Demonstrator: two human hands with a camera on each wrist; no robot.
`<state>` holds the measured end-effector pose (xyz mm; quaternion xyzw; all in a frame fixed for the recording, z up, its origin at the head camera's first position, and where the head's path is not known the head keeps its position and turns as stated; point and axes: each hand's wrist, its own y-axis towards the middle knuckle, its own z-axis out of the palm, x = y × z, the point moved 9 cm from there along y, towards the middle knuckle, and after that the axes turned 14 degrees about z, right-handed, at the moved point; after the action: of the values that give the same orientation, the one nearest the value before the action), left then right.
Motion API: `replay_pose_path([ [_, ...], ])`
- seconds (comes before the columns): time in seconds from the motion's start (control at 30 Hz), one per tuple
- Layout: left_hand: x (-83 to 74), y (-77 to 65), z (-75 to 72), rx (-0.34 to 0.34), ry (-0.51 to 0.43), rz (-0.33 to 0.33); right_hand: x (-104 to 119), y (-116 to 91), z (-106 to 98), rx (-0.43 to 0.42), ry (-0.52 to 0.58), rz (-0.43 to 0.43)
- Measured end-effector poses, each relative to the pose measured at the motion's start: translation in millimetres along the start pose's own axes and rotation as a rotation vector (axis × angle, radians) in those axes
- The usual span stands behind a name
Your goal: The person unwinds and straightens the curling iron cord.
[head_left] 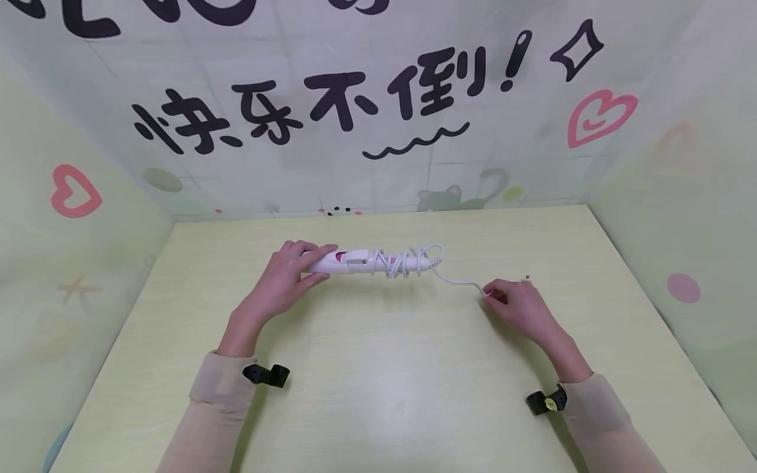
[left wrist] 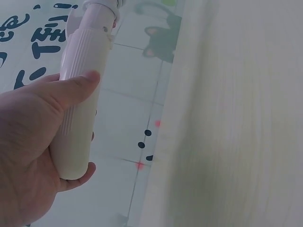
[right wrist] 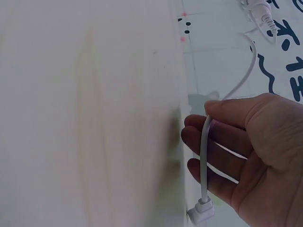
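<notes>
My left hand [head_left: 280, 279] grips one end of a white hair iron [head_left: 355, 261], held level above the table. In the left wrist view, the thumb lies across its ribbed white casing [left wrist: 78, 123]. White cord [head_left: 399, 263] is wound in several loops around the iron's other end. From there a loose length runs right to my right hand [head_left: 523, 309], which pinches it between thumb and fingers. The right wrist view shows the cord's end passing over the fingers, with a white plug [right wrist: 201, 211] hanging below them.
Beneath both hands spreads a pale wood-grain table [head_left: 384, 368]. A printed backdrop [head_left: 284, 177] with black lettering rises at its back edge, and patterned side panels stand left and right. A black wrist mount [head_left: 266, 376] sits on each cuff.
</notes>
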<state>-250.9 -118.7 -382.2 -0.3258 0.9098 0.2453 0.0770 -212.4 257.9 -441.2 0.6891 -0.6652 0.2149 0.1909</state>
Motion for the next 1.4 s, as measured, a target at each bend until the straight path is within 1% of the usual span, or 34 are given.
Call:
replay_pose_path([
  [0.1, -0.2, -0.1, -0.2, -0.003, -0.005, 0.004, -1.1, 0.7, -3.5, -0.036, -0.049, -0.009],
  [0.23, 0.8, -1.2, -1.2, -0.004, 0.0, 0.009, -6.4, 1.1, -7.2, -0.044, -0.047, -0.005],
  [0.37, 3.3, -4.1, -1.3, 0.003, -0.003, 0.004, -15.1, 1.0, -14.5, -0.079, -0.048, 0.022],
  [0.53, 5.7, -8.9, -2.1, 0.002, -0.006, -0.002, -23.1, 1.1, -21.0, -0.094, -0.012, 0.077],
  [0.7, 6.4, -11.4, -7.1, -0.03, -0.029, -0.01, -28.7, 1.3, -19.9, -0.069, 0.037, 0.103],
  [0.8, 6.8, -11.7, -8.0, -0.036, -0.049, -0.017, -29.3, 1.1, -15.4, -0.031, 0.084, 0.097],
  [0.9, 7.9, -11.7, -6.1, -0.025, -0.055, -0.023, -26.4, 0.0, -9.4, 0.029, 0.136, 0.08],
  [1.03, 8.3, -10.8, -2.9, -0.009, -0.05, -0.024, -17.6, -4.6, -0.4, 0.148, 0.178, 0.037],
  [1.1, 7.4, -10.1, -2.8, -0.009, -0.041, -0.019, -11.9, -7.3, 4.1, 0.211, 0.19, 0.002],
  [1.2, 5.0, -8.5, -4.7, -0.017, -0.032, -0.006, -4.1, -10.0, 9.1, 0.291, 0.24, -0.035],
  [1.3, 3.3, -7.1, -6.1, -0.021, -0.028, 0.003, 2.3, -10.0, 11.5, 0.336, 0.275, -0.049],
  [1.4, 2.3, -6.0, -6.6, -0.018, -0.032, 0.004, 6.4, -6.4, 13.0, 0.338, 0.285, -0.035],
])
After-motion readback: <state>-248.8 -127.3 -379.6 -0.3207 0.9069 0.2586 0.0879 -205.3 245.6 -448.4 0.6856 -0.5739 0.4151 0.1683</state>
